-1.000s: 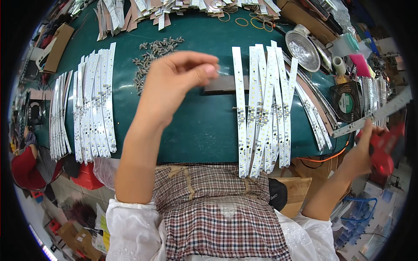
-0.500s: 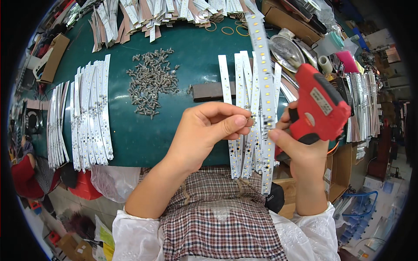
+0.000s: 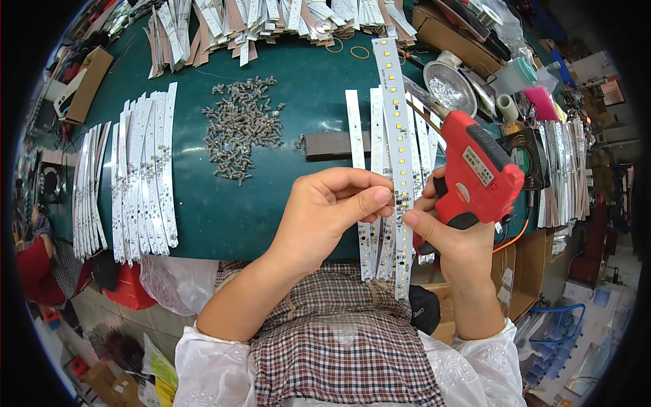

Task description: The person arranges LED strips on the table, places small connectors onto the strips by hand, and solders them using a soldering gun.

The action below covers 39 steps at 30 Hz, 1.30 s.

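A long white LED strip board (image 3: 401,152), with yellow LEDs along it and dark components near its lower half, stands lengthwise before me. My right hand (image 3: 451,227) pinches its edge between thumb and fingers. That same hand also grips a red gun-shaped tool (image 3: 478,173), which looks like a soldering gun, its thin tip pointing up and left. My left hand (image 3: 339,207) is closed in a pinch at the board's left edge, beside its components; whatever lies between those fingertips is too small to make out. More LED strip boards (image 3: 355,129) lie on the table behind.
A pile of small metallic parts (image 3: 241,129) lies left of centre, near a dark bar (image 3: 336,145). Stacked strip boards (image 3: 144,176) are at the left, with more (image 3: 230,27) along the far side. A round metal dish (image 3: 449,85) sits far right, near an orange cord (image 3: 515,237).
The board and the red tool have shifted a little left, and the board's face now turns more toward me. My left fingertips remain pinched and are closer to the board's edge.
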Each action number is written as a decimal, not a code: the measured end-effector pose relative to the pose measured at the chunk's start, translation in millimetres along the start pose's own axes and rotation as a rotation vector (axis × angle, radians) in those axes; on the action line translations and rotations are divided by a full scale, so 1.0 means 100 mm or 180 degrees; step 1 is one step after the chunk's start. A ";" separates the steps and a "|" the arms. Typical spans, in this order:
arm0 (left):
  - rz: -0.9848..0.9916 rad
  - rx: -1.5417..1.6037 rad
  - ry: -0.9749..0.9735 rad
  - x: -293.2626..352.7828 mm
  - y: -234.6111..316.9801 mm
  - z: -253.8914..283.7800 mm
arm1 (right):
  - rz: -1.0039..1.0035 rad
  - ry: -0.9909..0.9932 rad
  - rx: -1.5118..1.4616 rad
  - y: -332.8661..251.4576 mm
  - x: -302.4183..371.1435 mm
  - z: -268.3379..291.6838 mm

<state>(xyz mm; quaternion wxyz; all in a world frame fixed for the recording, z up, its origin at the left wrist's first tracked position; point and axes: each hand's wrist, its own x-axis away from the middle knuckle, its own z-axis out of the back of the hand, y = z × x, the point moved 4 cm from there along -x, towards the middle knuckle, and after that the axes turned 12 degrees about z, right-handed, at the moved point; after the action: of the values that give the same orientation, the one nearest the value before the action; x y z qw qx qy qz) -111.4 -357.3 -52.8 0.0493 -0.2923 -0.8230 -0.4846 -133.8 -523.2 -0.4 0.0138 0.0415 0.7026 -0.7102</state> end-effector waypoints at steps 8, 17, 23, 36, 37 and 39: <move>0.0033 0.0022 0.0022 0.00 -0.03 -0.02 | -0.0048 -0.0052 -0.0088 0.01 -0.01 -0.02; -0.0076 -0.0015 0.0043 0.00 -0.06 -0.03 | -0.0074 -0.0119 0.0129 0.01 0.01 -0.01; -0.0066 0.0059 -0.0009 -0.01 -0.08 -0.02 | -0.0070 -0.0112 0.0039 0.01 0.01 -0.03; -0.0177 -0.0102 0.0565 0.02 -0.05 -0.05 | -0.0283 0.0086 0.0153 0.08 0.12 -0.10; -0.0177 -0.0100 0.0499 0.02 -0.06 -0.06 | -0.0272 0.0034 0.0189 0.09 0.12 -0.10; -0.0287 -0.0258 0.0603 0.03 -0.06 -0.03 | -0.0225 -0.0099 0.0192 0.11 0.11 -0.12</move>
<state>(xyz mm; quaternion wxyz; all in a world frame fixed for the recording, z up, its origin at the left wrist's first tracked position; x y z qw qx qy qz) -117.9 -360.3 -54.4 0.0931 -0.2097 -0.8067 -0.5446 -143.4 -511.3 -12.7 -0.0017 0.0060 0.6816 -0.7317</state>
